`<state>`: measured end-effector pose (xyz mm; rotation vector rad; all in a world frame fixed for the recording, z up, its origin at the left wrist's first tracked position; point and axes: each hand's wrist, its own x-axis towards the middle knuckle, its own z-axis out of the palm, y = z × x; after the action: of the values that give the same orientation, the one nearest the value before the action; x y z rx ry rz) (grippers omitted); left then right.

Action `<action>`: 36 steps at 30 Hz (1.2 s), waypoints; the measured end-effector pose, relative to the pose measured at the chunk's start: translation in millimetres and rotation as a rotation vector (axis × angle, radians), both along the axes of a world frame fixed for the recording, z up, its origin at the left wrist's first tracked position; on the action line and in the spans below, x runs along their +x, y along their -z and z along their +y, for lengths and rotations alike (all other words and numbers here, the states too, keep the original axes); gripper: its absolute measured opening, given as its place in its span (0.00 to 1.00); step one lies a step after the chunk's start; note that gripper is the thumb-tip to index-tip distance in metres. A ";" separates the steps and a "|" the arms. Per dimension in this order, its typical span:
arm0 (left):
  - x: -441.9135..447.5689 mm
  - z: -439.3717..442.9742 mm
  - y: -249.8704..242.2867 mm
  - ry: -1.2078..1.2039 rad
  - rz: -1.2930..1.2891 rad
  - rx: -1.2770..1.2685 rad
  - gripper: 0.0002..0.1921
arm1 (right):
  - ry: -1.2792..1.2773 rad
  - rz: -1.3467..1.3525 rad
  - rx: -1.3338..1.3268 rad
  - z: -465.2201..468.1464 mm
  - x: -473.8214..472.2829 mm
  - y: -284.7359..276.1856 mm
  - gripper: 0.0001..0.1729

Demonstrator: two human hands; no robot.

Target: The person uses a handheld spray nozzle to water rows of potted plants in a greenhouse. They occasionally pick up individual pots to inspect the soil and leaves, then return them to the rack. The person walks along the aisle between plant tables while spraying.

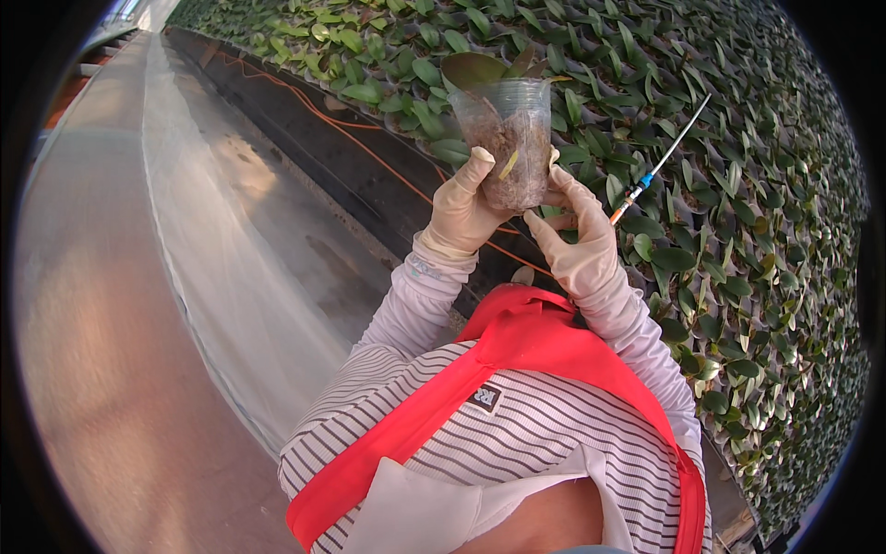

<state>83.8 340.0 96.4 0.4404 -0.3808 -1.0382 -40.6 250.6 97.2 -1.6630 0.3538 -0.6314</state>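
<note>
A clear plastic pot (516, 142) filled with brown growing medium is held up before me, a little tilted. Broad green leaves (474, 69) rise from its top, and a small yellow-green piece shows at its wall. My left hand (467, 204), in a pale thin glove, holds the pot's left side, with the thumb on the front. My right hand (578, 232), gloved likewise, has its fingers at the pot's lower right side and its thumb near the base. Some of the fingers behind the pot are hidden.
Dense rows of potted leafy plants (734, 228) fill the bench at the right. A thin metal wand (668, 154) with a blue fitting lies on them. Orange cords (346, 131) run along the dark bench side. A translucent sheet (201, 228) stretches along the walkway at the left.
</note>
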 end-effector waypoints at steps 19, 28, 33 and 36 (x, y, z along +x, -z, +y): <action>7.5 4.7 17.3 0.067 -0.023 -0.088 0.44 | -0.074 -0.153 -0.135 0.4 -5.2 -10.9 0.16; 4.7 -1.2 19.3 0.181 0.234 -0.296 0.63 | -0.222 -0.215 -0.137 0.1 -8.4 -23.4 0.14; 7.0 0.1 18.5 0.305 0.371 -0.331 0.67 | -0.294 -0.224 0.007 4.0 -9.0 -23.4 0.14; 7.1 0.2 21.4 0.334 0.384 -0.356 0.66 | -0.330 -0.236 0.017 4.9 -8.4 -21.8 0.15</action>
<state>90.9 340.2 75.1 -0.1497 -0.2901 -1.3174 -49.1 255.5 119.0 -1.5652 -0.0852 -0.5654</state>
